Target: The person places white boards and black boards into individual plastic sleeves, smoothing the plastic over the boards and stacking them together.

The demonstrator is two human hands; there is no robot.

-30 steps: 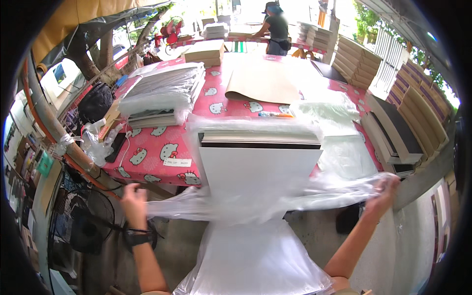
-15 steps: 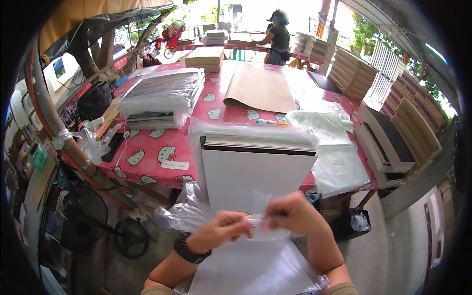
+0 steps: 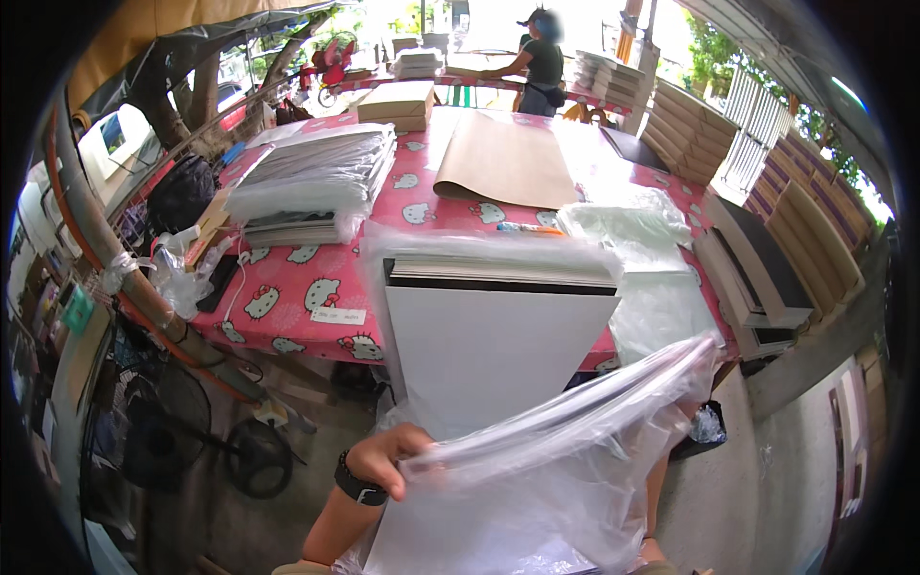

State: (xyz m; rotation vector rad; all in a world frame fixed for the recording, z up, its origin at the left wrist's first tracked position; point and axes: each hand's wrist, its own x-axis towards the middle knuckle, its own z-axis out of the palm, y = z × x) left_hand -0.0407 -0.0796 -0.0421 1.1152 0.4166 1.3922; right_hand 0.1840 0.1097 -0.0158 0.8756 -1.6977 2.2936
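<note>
The left hand (image 3: pixel 388 458) pinches the edge of a clear bag (image 3: pixel 565 450), held up before white boards (image 3: pixel 494 335) leaning on the worktop (image 3: pixel 287 287). The right hand is hidden behind the plastic; its grip can't be told.

Tabletop (image 3: pixel 287 287) carries a pink cartoon-print cover. On it: a bagged stack of flat boards (image 3: pixel 316 177) at left, a brown paper sheet (image 3: pixel 503 163) at centre, a cardboard box (image 3: pixel 395 101) behind. A floor fan (image 3: pixel 168 422) stands below left. A person (image 3: pixel 539 62) works at a far table.
</note>
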